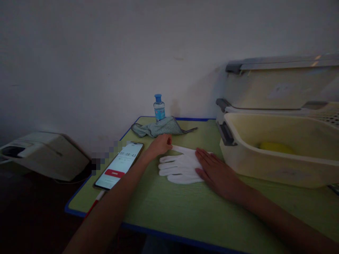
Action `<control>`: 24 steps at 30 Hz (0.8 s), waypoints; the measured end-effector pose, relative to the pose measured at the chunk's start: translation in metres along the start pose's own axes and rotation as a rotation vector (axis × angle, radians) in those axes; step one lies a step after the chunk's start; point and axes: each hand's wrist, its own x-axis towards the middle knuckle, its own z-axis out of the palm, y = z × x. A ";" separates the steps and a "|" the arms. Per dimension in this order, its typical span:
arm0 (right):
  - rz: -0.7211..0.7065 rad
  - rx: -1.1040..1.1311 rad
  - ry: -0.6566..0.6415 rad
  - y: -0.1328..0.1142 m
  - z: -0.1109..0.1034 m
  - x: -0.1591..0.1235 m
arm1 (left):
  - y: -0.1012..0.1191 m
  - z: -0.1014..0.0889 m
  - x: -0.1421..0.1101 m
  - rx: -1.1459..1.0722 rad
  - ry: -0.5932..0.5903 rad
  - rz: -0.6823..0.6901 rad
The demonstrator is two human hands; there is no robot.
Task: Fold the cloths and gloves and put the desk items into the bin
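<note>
A white glove lies flat on the green table, its fingers pointing left. My left hand pinches the tip of the glove's thumb at the far side, the fingers closed on it. Across the cuff end of the glove, my right hand rests flat with its fingers stretched out, pressing on the fabric. Part of the cuff is hidden under that hand.
A phone showing a timer lies left of my left forearm. Behind the glove are a crumpled grey cloth and a blue-capped bottle. A cream basket holding something yellow stands at right, near a lidded box.
</note>
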 end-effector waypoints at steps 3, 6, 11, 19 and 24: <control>0.039 -0.017 -0.016 0.000 0.001 0.000 | -0.003 -0.001 0.000 -0.012 -0.016 0.016; 0.047 -0.013 -0.020 0.000 0.000 -0.001 | 0.000 0.001 -0.002 -0.044 -0.048 0.043; 0.026 0.000 0.017 -0.002 -0.005 -0.002 | 0.007 0.004 -0.007 -0.059 -0.049 0.060; 0.013 -0.046 0.095 -0.005 -0.004 -0.002 | 0.036 0.004 -0.017 0.027 0.134 0.072; -0.019 -0.055 0.228 -0.011 -0.009 0.002 | 0.065 0.016 -0.039 0.183 0.109 0.271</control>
